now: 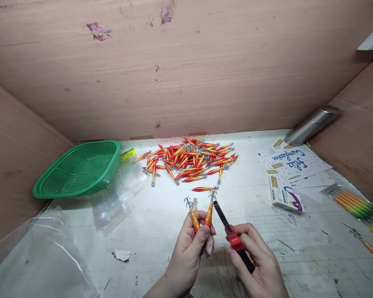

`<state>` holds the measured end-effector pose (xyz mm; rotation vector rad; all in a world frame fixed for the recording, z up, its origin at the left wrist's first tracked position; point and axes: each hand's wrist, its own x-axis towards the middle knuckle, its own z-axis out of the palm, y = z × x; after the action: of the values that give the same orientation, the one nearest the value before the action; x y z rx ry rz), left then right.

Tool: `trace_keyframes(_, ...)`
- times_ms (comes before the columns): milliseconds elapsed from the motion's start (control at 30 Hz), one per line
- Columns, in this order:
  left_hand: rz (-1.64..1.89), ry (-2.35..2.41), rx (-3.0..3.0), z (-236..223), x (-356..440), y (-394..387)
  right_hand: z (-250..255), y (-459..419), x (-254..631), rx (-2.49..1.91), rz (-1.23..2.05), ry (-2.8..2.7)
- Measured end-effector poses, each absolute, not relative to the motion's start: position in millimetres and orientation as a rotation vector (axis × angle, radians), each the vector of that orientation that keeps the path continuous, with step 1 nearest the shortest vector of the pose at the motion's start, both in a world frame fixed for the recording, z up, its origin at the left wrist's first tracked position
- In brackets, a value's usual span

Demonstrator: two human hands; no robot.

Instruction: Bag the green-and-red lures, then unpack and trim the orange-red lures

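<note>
Several orange and red squid lures (pixel 208 215) are pinched between the thumb and fingers of my left hand (pixel 189 252), their hooked ends pointing up and away from me. In my right hand (pixel 259 258) is a utility knife (pixel 234 238) with a red and black handle. Its dark blade slants up to the left, and the tip is close to the hooks of the rightmost held lure; whether they touch I cannot tell. Just beyond the hands, a single red lure (pixel 202 189) lies on the table in front of a pile of similar lures (pixel 189 159).
A green plastic basket (pixel 112 165) leans at the left, beside clear plastic bags (pixel 112 207). On the right are a small white box (pixel 286 198), printed cards (pixel 298 163), a metal cylinder (pixel 313 124) and packaged lures (pixel 354 203). A wooden panel (pixel 186 82) rises behind the table.
</note>
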<state>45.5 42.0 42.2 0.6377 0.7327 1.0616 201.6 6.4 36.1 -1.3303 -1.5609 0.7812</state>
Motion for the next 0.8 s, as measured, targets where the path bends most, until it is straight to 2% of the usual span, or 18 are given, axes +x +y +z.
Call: trace_keyframes(800,1.080,0.698,0.675,45.6,46.1,36.7,37.6,6.7,185.0,-1.326,0.869,-1.429)
